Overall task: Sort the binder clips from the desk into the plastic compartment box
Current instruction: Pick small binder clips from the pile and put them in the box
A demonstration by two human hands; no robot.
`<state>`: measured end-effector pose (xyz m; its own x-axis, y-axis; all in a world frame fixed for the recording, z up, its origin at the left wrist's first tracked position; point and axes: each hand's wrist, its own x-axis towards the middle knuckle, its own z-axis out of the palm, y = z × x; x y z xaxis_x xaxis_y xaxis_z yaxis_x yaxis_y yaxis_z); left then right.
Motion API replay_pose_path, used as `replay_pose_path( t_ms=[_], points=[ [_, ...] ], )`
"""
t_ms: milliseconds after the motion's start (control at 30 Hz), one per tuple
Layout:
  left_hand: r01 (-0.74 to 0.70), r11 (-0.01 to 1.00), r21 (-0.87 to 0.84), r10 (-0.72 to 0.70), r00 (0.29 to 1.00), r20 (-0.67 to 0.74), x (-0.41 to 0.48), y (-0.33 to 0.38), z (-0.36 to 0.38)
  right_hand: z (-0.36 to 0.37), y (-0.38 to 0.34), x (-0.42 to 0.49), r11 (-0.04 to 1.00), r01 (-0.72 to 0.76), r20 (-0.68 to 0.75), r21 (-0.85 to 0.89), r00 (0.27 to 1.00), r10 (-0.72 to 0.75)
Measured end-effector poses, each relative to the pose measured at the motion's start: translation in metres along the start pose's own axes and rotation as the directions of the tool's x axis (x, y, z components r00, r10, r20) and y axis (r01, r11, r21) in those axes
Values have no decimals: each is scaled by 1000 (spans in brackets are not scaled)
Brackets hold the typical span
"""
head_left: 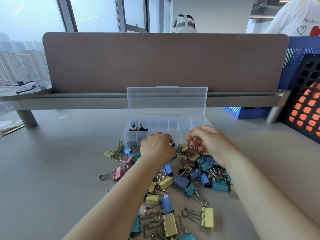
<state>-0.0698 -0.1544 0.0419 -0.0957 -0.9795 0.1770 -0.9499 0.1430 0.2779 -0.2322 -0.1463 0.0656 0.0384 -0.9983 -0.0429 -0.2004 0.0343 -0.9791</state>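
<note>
Our left hand is over the far part of the pile of binder clips, knuckles up and fingers curled in, and its fingertips pinch a small black binder clip. Our right hand is just beside it, fingers bent too, with finger and thumb closed on a wire handle among the small clips at the pile's far edge; we cannot tell which clip that handle belongs to. The pile spreads over the grey desk towards us, in yellow, blue, teal and pink, larger clips nearest us. The clear plastic compartment box stands just behind both hands, touching the pile's far edge, its lid raised upright against the brown divider panel. Small black clips lie in the two leftmost back compartments
</note>
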Motion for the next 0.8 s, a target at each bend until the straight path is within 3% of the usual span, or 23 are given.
replay_pose_path(
  t_ms=[100,167,200,267,333,433,567,800],
  points=[
    [15,998,56,-15,1000,-11,6,10,3,-4,0,3,896,-168,87,411,986,144],
    [40,995,90,-40,999,0,7,14,2,-4,0,3,877,-192,109,441,981,161],
    [51,993,111,-53,998,15,7,15,1,-3,0,3,923,-166,93,347,985,143],
    [65,988,142,-72,996,51,8,15,0,-1,2,1,998,-29,44,-57,999,32],
    [69,987,142,-80,994,71,6,14,0,2,5,0,900,132,77,-415,991,-110],
    [63,992,110,-69,996,51,3,11,1,4,7,-1,682,222,197,-697,974,-117],
    [51,997,50,-51,999,8,-1,5,2,7,9,-3,527,232,227,-818,971,-74],
    [52,987,-153,-62,996,-60,-7,-10,-2,14,11,-5,394,295,266,-870,956,-128]
  ],
)
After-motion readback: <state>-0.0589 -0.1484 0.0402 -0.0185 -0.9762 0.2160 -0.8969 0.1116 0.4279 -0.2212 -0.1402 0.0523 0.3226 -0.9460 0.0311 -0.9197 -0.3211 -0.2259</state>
